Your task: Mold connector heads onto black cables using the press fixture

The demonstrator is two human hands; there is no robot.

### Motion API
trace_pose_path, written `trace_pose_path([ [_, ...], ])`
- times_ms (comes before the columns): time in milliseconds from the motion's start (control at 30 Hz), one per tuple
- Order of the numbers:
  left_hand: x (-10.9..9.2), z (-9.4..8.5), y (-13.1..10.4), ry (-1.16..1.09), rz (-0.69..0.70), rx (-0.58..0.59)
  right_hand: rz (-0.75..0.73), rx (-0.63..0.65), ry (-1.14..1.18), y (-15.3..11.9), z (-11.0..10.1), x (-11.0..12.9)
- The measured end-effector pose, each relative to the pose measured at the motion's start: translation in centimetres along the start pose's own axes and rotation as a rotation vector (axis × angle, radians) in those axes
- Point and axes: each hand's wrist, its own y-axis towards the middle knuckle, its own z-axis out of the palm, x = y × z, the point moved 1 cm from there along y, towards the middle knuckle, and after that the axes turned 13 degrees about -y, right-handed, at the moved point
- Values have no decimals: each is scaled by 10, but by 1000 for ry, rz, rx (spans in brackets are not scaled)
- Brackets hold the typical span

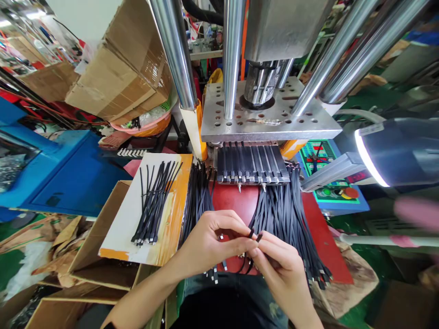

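In front of my body, my left hand (216, 237) pinches a short flat black cable (251, 233) between thumb and fingertips. My right hand (283, 265) meets it there, its thumb and forefinger closed on a cable too; whether both hold the same one I cannot tell. Dark loops hang below the fingertips. Beyond them, under the press plate (270, 130), a metal fixture (252, 164) carries a row of black cables with their connectors toward me. Bundles of black cables hang on its left (198, 196) and right (286, 214).
Left, a tied cable bundle (152, 203) lies on a white board (120, 224) above an open cardboard box (99, 219). A lit lamp (394, 151) and a control panel (331, 173) stand right. Steel columns (231, 59) rise around the press. The table (329, 246) is red.
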Motion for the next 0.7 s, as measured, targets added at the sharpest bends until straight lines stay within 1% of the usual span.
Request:
trace_pose_path([
  [67,0,1,2,95,61,-17,15,23,3,0,-1,-1],
  [133,0,3,3,169,111,-9,26,34,-5,0,0,-3],
  [233,-3,5,8,245,166,32,37,-20,-12,-3,8,-10],
  [300,-9,3,16,294,197,39,70,-39,-11,-8,19,-17],
  [333,-12,0,24,320,218,15,95,-13,-12,-12,24,-21],
  [367,-14,-3,33,343,238,-20,122,45,-9,-17,28,-24],
  [433,-16,-13,57,372,280,-95,159,242,26,-24,28,-30],
  [500,-12,-24,88,404,325,-132,161,452,70,-21,15,-33],
  [533,-8,-29,105,439,348,-137,152,517,69,-14,3,-34],
  [567,-3,-32,122,490,366,-140,142,542,40,-2,-11,-36],
  [600,3,-35,139,546,378,-149,132,529,-15,15,-27,-39],
  [667,11,-39,169,654,363,-198,130,440,-161,56,-54,-47],
  [700,14,-40,182,694,343,-235,135,400,-215,80,-64,-52],
])
